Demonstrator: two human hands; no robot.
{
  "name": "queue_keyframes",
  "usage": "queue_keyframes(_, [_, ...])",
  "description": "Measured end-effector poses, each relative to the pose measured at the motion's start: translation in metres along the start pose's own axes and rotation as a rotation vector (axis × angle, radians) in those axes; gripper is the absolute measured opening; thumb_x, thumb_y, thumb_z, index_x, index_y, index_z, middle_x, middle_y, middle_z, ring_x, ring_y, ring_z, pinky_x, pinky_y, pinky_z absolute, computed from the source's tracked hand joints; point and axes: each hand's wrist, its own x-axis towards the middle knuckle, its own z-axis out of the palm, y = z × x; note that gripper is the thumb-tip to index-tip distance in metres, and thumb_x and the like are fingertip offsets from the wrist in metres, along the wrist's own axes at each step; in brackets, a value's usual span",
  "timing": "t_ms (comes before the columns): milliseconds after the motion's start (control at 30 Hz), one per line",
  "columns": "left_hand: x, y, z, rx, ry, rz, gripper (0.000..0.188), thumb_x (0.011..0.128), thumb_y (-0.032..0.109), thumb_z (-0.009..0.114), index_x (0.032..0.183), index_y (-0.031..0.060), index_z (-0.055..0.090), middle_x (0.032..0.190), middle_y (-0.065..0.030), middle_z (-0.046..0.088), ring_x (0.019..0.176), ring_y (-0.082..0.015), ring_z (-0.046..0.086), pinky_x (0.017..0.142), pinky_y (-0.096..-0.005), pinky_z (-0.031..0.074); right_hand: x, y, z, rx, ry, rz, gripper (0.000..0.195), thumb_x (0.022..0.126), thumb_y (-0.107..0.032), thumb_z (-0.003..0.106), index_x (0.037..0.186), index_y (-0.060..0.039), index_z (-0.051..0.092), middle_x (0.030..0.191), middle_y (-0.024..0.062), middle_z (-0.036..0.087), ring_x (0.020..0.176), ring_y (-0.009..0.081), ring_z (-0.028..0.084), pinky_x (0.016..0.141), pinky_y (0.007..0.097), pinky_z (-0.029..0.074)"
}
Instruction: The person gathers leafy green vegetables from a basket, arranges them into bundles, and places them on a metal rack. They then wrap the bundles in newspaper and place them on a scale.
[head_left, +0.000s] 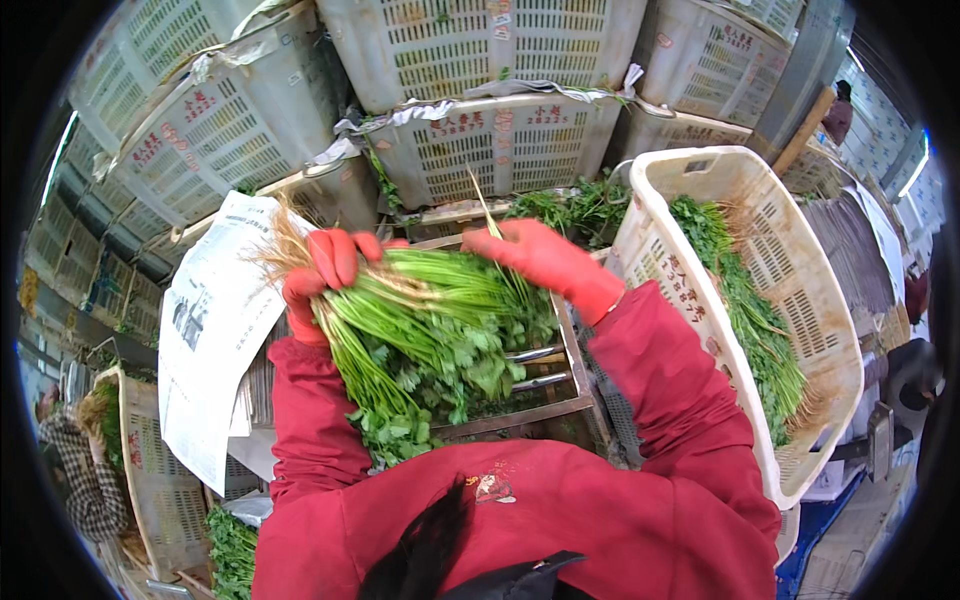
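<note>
My left hand (326, 277), in an orange-red rubber glove, grips a large bunch of coriander (435, 300) near the root end. Its brown stringy roots (289, 244) stick out to the left, while green stems and leaves fan out right and down. My right hand (540, 262), gloved alike and slightly blurred, is at the upper right of the bunch. Between its fingers is a thin pale stalk (484, 199), its tip pointing up. Below the bunch is a metal frame (517, 416) with shiny bars (538, 381) across it.
At right, a white plastic crate (750, 480) holds coriander (739, 300). Stacked slatted crates (495, 142) wall off the far side. Printed newspaper sheets (217, 322) lie at left. Another person's checked sleeve (86, 465) shows beside a crate (161, 465) at far left.
</note>
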Motion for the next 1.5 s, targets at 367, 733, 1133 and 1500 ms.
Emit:
queue_keyframes(367, [-0.025,-0.049,-0.047,-0.294,-0.429,-0.165,0.017,0.085,0.022,0.063,0.075,0.0093,0.057,0.075,-0.0030,0.060,0.116,-0.0325,0.059,0.116,-0.0656,0.031,0.016,0.173,-0.087,-1.444,0.696,0.232,0.105,0.080,-0.040,0.078,0.158,-0.0024,0.017,0.145,0.0163,0.052,0.133,0.0398,0.048,0.107,0.0489,0.044])
queue_keyframes(733, [-0.056,-0.181,-0.093,0.466,0.524,-1.023,0.065,0.099,0.044,0.058,0.152,0.0078,0.044,0.153,-0.0092,0.046,0.137,-0.0212,0.046,0.116,-0.0329,0.033,-0.094,0.164,0.024,0.157,0.018,0.319,0.089,0.086,-0.032,0.079,0.155,-0.0009,0.032,0.149,0.0160,0.049,0.136,0.0257,0.048,0.113,0.0356,0.037])
queue_keyframes(1133, [-0.107,-0.250,-0.065,1.582,0.409,-0.845,0.121,0.069,0.039,0.089,0.159,0.0029,0.017,0.158,-0.0277,0.031,0.141,-0.0391,0.041,0.114,-0.0432,0.036,-0.066,0.226,0.026,-0.314,0.443,0.468,0.042,0.092,-0.032,0.068,0.120,-0.0004,0.067,0.114,0.0207,0.070,0.104,0.0358,0.067,0.091,0.0411,0.052])
queue_keyframes(1500, [-0.112,-0.242,-0.078,1.625,0.305,-0.838,0.120,0.063,0.035,0.092,0.158,0.0077,0.024,0.155,-0.0256,0.036,0.134,-0.0424,0.047,0.110,-0.0454,0.042,-0.041,0.229,0.009,-0.538,0.413,0.455,0.034,0.095,-0.033,0.061,0.116,-0.0071,0.067,0.101,0.0215,0.070,0.096,0.0402,0.066,0.084,0.0490,0.051])
